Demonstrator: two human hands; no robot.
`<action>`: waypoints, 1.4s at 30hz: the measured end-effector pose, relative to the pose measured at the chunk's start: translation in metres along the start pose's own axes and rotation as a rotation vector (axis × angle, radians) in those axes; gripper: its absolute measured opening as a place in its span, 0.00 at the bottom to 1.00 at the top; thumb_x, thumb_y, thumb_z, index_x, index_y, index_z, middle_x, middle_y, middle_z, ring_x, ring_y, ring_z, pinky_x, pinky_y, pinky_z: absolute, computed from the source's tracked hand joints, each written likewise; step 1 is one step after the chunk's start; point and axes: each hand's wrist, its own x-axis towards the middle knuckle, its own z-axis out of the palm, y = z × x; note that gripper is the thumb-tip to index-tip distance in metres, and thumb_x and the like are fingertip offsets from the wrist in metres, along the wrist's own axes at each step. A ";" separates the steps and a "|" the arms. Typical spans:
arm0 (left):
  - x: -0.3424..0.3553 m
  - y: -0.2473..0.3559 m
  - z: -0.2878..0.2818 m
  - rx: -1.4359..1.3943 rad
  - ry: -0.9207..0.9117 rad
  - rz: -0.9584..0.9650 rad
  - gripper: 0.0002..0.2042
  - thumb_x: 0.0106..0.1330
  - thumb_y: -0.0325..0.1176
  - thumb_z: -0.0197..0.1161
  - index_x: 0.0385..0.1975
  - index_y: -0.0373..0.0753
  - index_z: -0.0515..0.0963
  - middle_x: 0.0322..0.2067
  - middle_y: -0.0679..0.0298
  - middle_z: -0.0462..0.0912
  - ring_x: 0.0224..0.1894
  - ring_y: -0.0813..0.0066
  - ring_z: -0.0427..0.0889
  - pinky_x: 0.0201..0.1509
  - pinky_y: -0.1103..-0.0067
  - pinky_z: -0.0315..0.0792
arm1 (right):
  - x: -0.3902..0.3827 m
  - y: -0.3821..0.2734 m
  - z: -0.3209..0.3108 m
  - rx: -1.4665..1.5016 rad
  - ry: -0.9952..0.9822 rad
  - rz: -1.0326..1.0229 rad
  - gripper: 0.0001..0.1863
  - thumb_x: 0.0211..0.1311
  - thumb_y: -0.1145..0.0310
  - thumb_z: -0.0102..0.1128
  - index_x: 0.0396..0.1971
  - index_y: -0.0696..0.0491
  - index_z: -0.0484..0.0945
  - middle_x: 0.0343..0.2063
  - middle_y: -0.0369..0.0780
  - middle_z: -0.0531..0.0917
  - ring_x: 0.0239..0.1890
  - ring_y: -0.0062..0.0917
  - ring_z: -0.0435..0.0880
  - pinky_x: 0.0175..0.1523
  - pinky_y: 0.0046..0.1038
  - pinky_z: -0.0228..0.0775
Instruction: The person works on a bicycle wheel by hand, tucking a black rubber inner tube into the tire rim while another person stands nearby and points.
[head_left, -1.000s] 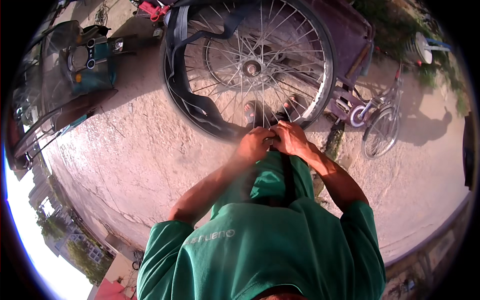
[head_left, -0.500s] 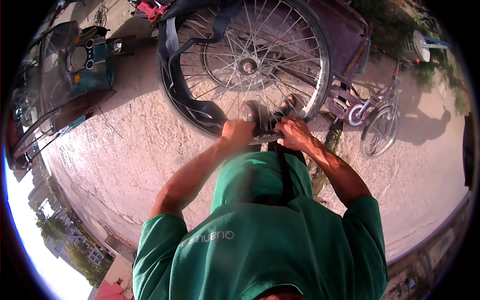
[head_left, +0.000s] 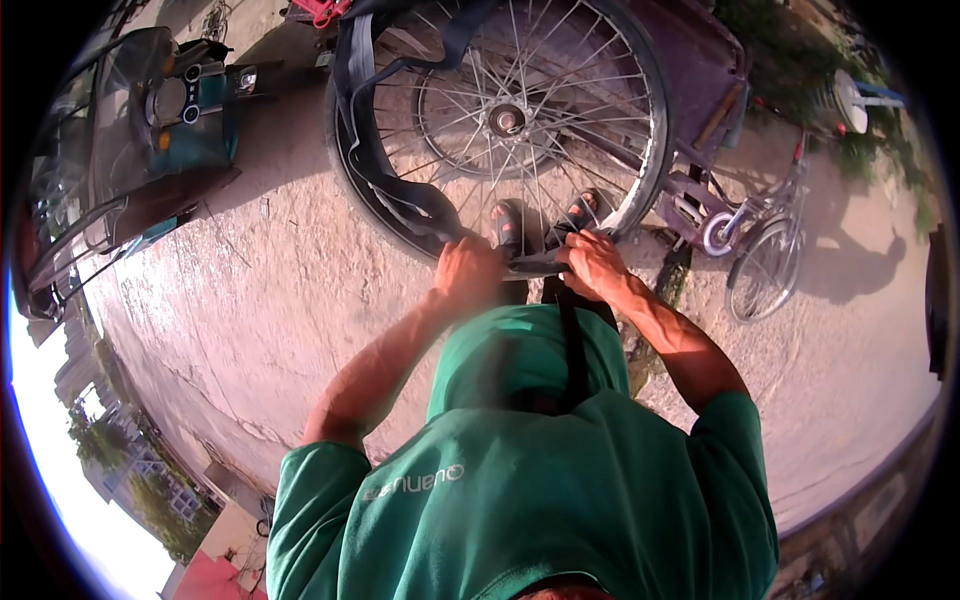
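Observation:
A spoked bicycle wheel with a black tyre fills the upper middle. A flat black inner tube hangs loosely along its left side. My left hand grips the lower left stretch of the tyre, its fingers partly hidden. My right hand has its fingers curled on the tyre's lower edge a little to the right. My sandalled feet show through the spokes.
A purple cart frame lies behind the wheel. A motor vehicle with a windscreen stands at left. A small bicycle wheel is at right, a red tool at top. Concrete ground surrounds me.
My hands were together at the wheel's bottom a second ago and have since moved apart along the tyre, left hand leftward, right hand rightward. Little differs from half a second ago.

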 end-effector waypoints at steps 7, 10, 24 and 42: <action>-0.004 0.003 -0.010 -0.108 -0.207 -0.024 0.15 0.65 0.47 0.72 0.44 0.44 0.91 0.42 0.53 0.87 0.54 0.48 0.85 0.60 0.53 0.78 | 0.000 -0.013 0.002 -0.092 0.024 -0.004 0.11 0.65 0.62 0.65 0.41 0.51 0.88 0.54 0.46 0.85 0.64 0.45 0.80 0.70 0.54 0.69; 0.000 0.000 0.010 -0.135 -0.260 -0.067 0.18 0.64 0.48 0.73 0.47 0.45 0.91 0.44 0.53 0.87 0.56 0.48 0.84 0.61 0.54 0.79 | 0.004 -0.030 -0.030 -0.077 -0.136 0.071 0.11 0.72 0.64 0.59 0.38 0.52 0.89 0.54 0.47 0.86 0.66 0.44 0.79 0.72 0.55 0.67; 0.009 0.034 0.043 -0.655 0.190 0.041 0.23 0.62 0.33 0.73 0.60 0.43 0.86 0.50 0.53 0.87 0.57 0.49 0.84 0.65 0.59 0.78 | 0.029 -0.006 -0.079 0.227 0.133 0.193 0.12 0.61 0.65 0.73 0.44 0.49 0.87 0.38 0.40 0.89 0.46 0.40 0.89 0.55 0.44 0.80; -0.014 -0.048 -0.035 -0.062 0.219 0.067 0.19 0.56 0.36 0.77 0.49 0.46 0.90 0.42 0.63 0.88 0.56 0.57 0.81 0.64 0.56 0.67 | 0.034 -0.052 -0.039 0.082 0.046 0.025 0.11 0.57 0.61 0.74 0.41 0.40 0.91 0.47 0.31 0.86 0.54 0.30 0.82 0.57 0.43 0.68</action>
